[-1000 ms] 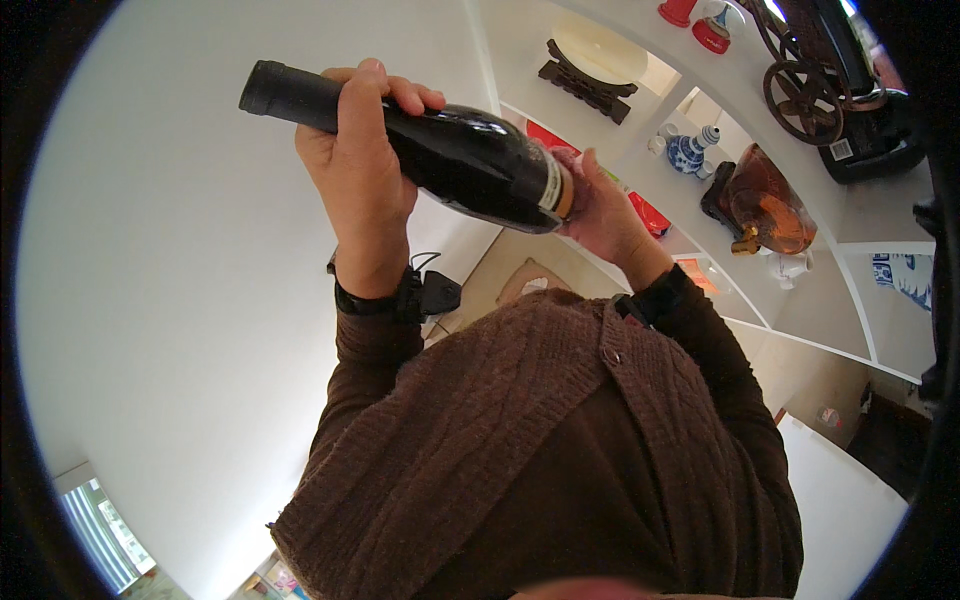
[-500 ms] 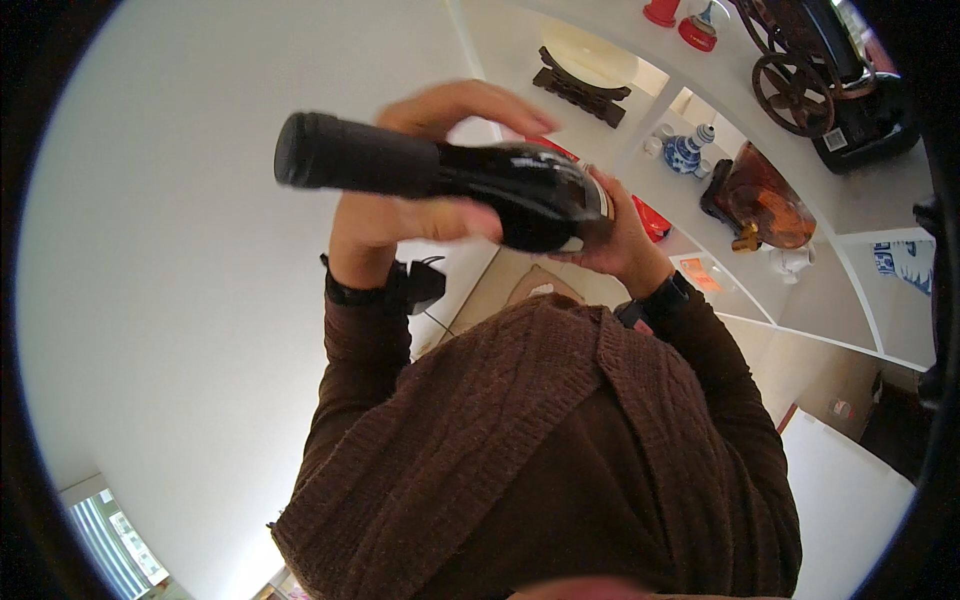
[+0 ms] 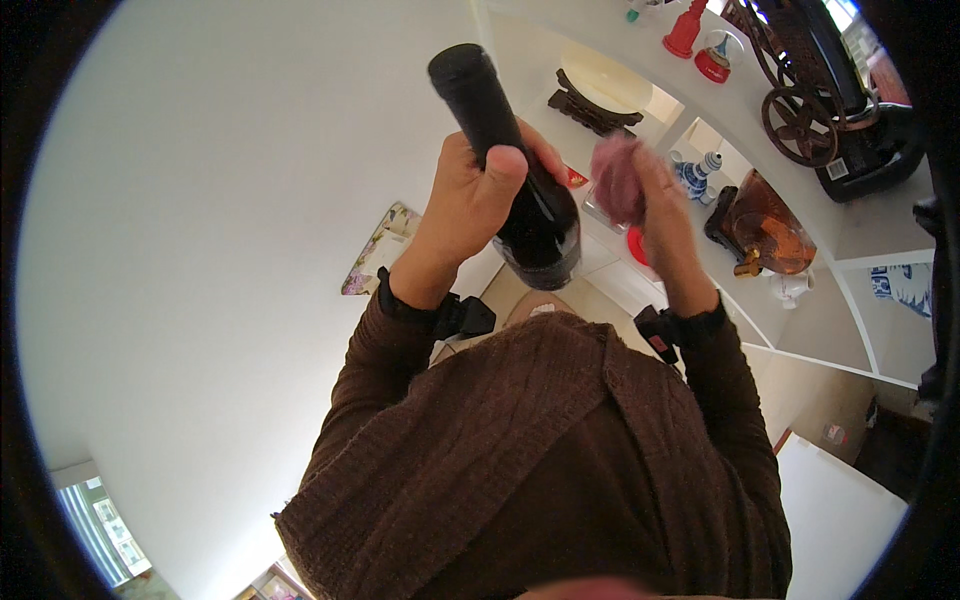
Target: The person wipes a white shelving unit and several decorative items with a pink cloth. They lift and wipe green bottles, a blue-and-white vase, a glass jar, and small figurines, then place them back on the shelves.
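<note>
My left hand (image 3: 462,205) is wrapped round the neck and shoulder of a dark wine bottle (image 3: 540,235), its thumb lying along the near side. The bottle is tilted, with its black-capped top toward the upper left and its base toward my chest. To its right, apart from the glass, my right hand (image 3: 672,230) grips a bunched pinkish-purple cloth (image 3: 618,180). Motion blurs the cloth and the right fingers a little.
White shelving (image 3: 850,310) curves along the right. On it stand a cream plate (image 3: 605,85) on a dark stand, a blue-and-white flask (image 3: 697,178), an amber bottle (image 3: 768,225), a snow globe (image 3: 715,58) and a spoked wheel (image 3: 800,125). A floral-patterned item (image 3: 382,250) lies left.
The bottle has swung from nearly level to steeply tilted, its top moving up and right. My right hand has come off the bottle's lower end and moved right, now showing the cloth.
</note>
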A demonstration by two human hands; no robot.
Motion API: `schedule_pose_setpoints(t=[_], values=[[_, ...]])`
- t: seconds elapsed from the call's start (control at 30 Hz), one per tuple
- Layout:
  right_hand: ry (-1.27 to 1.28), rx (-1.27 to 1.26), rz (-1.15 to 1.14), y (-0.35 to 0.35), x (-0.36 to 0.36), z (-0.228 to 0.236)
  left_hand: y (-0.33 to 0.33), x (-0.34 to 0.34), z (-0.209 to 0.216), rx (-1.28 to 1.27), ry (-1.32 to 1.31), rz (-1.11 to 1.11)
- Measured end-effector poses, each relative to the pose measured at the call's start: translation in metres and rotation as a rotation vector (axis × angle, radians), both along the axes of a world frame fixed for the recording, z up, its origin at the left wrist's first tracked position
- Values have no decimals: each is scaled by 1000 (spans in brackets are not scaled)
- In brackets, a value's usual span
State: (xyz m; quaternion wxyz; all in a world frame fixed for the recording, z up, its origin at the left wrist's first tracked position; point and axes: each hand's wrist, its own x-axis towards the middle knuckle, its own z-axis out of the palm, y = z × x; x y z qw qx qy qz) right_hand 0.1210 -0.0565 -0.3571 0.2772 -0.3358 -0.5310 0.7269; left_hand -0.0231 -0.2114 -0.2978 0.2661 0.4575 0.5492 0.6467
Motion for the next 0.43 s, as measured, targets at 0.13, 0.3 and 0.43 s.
schedule_pose_setpoints(t=[0.13,0.3,0.43], values=[[349,712,53,-9,-14,60,8,2,-15,33,81,121],[340,1158,52,-46,-33,61,21,3,-25,256,-99,254],[122,1464,104,-46,-14,47,12,-5,-30,-121,-183,283]])
